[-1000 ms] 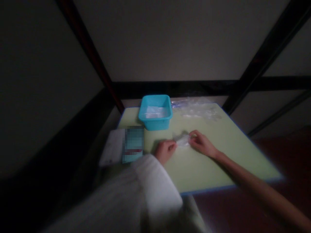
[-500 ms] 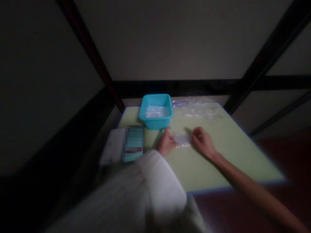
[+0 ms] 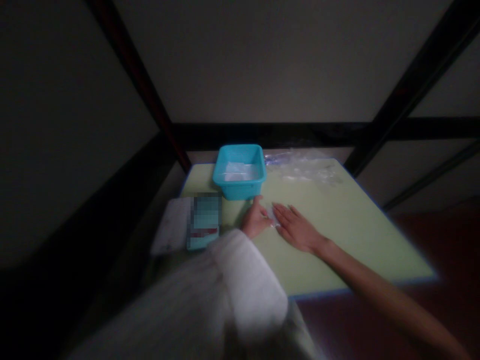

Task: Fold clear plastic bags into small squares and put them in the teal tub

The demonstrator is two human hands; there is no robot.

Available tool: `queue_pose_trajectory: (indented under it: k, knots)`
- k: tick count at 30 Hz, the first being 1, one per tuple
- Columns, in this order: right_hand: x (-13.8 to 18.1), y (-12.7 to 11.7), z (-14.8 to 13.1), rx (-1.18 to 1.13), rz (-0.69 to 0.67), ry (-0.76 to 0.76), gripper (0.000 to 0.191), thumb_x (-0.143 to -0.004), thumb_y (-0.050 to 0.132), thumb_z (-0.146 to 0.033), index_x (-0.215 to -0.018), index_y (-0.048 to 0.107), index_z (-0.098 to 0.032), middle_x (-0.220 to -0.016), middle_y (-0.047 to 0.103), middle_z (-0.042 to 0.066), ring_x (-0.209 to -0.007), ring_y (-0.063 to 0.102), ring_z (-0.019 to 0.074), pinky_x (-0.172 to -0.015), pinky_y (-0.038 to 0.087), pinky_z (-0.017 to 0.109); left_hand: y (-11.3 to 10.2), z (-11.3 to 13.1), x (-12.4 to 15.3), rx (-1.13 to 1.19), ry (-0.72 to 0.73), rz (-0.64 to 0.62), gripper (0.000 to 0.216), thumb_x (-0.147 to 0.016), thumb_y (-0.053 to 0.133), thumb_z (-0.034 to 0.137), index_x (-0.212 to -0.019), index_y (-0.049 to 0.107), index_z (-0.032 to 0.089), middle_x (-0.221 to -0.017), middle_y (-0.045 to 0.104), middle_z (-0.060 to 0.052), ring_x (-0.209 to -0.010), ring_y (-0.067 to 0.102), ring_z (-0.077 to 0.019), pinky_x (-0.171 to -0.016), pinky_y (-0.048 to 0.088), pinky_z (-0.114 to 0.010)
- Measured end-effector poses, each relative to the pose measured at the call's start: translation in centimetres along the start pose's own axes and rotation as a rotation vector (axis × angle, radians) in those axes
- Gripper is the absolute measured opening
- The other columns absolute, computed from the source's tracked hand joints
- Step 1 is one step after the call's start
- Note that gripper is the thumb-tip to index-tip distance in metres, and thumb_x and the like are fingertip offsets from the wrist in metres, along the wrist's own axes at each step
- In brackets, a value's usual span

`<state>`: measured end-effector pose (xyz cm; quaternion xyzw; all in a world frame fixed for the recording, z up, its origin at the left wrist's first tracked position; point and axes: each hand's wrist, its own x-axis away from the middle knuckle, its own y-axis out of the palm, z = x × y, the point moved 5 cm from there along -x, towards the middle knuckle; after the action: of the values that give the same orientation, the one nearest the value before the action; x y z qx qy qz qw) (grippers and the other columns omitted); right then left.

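A small clear plastic bag [image 3: 274,217] with something pale in it lies flat on the pale green tabletop [image 3: 345,250]. My left hand [image 3: 255,220] has its thumb and fingers closed at the bag's left edge. Palm down, my right hand [image 3: 298,231] lies over the bag with its fingers stretched out, covering most of it. Just beyond my left hand stands a turquoise plastic basin [image 3: 242,191], with pale flat packets [image 3: 240,172] in it.
Crumpled clear plastic [image 3: 309,167] lies along the table's far right edge. A blurred-out teal object [image 3: 202,243] rests at the left, beside a whitish flat surface [image 3: 170,227]. A wall [image 3: 262,65] rises behind the table. My left sleeve [image 3: 247,280] covers the near left corner.
My right hand has moved left from the bag's right end and flattened over it, fingers now extended. My left hand stays at the left edge.
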<state>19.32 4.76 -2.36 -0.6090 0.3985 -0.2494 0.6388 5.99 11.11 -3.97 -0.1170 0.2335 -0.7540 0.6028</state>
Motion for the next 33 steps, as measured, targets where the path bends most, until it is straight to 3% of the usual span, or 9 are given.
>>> queue_pose_trajectory:
  k: [4,7,10,13,17,21,30,33]
  knots:
    - [0.0,0.2,0.1,0.036,-0.023,0.003,0.055,-0.095,0.027,-0.034,-0.141,0.034,-0.004,-0.148,0.030,0.018,-0.138,0.026,0.0262,-0.110,0.023,0.049,-0.4,0.9,0.4,-0.141,0.035,0.025,0.064,-0.066,0.067,0.007,-0.124,0.040,0.018,-0.078,0.058,0.004,-0.069,0.060,-0.0133,-0.063,0.049,-0.024]
    - [0.0,0.1,0.1,0.055,-0.006,0.020,0.057,-0.094,0.028,-0.033,-0.142,0.031,-0.003,-0.150,0.026,0.018,-0.139,0.023,0.0260,-0.111,0.022,0.048,-0.7,2.8,1.8,-0.258,0.109,0.034,0.046,-0.076,0.056,0.008,-0.120,0.048,0.018,-0.102,0.061,-0.006,-0.092,0.061,-0.0187,-0.082,0.050,-0.032]
    - [0.0,0.1,0.2,0.076,0.014,0.049,0.059,-0.093,0.030,-0.032,-0.143,0.027,-0.001,-0.151,0.023,0.019,-0.139,0.021,0.0267,-0.111,0.021,0.047,-0.1,4.6,3.6,-0.343,0.220,-0.040,0.040,-0.082,0.047,0.010,-0.121,0.052,0.016,-0.125,0.056,-0.011,-0.118,0.051,-0.0226,-0.101,0.040,-0.037]
    - [0.1,0.3,0.3,0.089,0.012,0.061,0.059,-0.093,0.031,-0.031,-0.143,0.028,-0.001,-0.150,0.024,0.019,-0.140,0.020,0.0264,-0.111,0.022,0.046,0.9,5.4,4.8,-0.444,0.323,-0.134,0.045,-0.088,0.041,0.018,-0.132,0.044,0.008,-0.142,0.042,-0.014,-0.134,0.036,-0.0235,-0.112,0.029,-0.038]
    - [0.2,0.6,0.4,0.103,-0.008,0.065,0.060,-0.093,0.031,-0.034,-0.141,0.029,0.002,-0.149,0.025,0.021,-0.139,0.020,0.0271,-0.111,0.022,0.046,1.6,4.7,5.1,-0.757,0.389,-0.208,0.053,-0.095,0.030,0.034,-0.137,0.036,0.002,-0.147,0.033,-0.018,-0.138,0.029,-0.0254,-0.112,0.027,-0.042]
    - [0.3,0.5,0.4,0.104,-0.034,0.076,0.061,-0.094,0.029,-0.036,-0.141,0.029,0.003,-0.150,0.024,0.021,-0.140,0.020,0.0271,-0.111,0.020,0.047,1.2,4.1,4.8,-0.881,0.403,-0.238,0.058,-0.093,0.033,0.041,-0.138,0.035,0.004,-0.149,0.029,-0.017,-0.139,0.026,-0.0251,-0.112,0.027,-0.042]
    - [1.3,-1.0,1.6,-0.052,-0.025,0.044,0.067,-0.094,0.032,-0.048,-0.145,0.023,-0.005,-0.150,0.025,0.021,-0.140,0.019,0.0260,-0.109,0.021,0.052,0.3,3.4,4.5,-0.827,0.414,-0.311,0.071,-0.085,0.048,0.046,-0.140,0.031,0.003,-0.150,0.024,-0.019,-0.140,0.022,-0.0265,-0.113,0.022,-0.043]
    - [1.9,-2.7,2.5,-0.141,0.040,-0.033,0.056,-0.094,0.039,-0.044,-0.141,0.035,-0.014,-0.148,0.032,0.017,-0.138,0.026,0.0249,-0.107,0.027,0.051,0.0,3.3,4.5,-0.755,0.464,-0.305,0.075,-0.082,0.053,0.043,-0.141,0.028,0.005,-0.151,0.023,-0.018,-0.141,0.020,-0.0269,-0.113,0.020,-0.042]
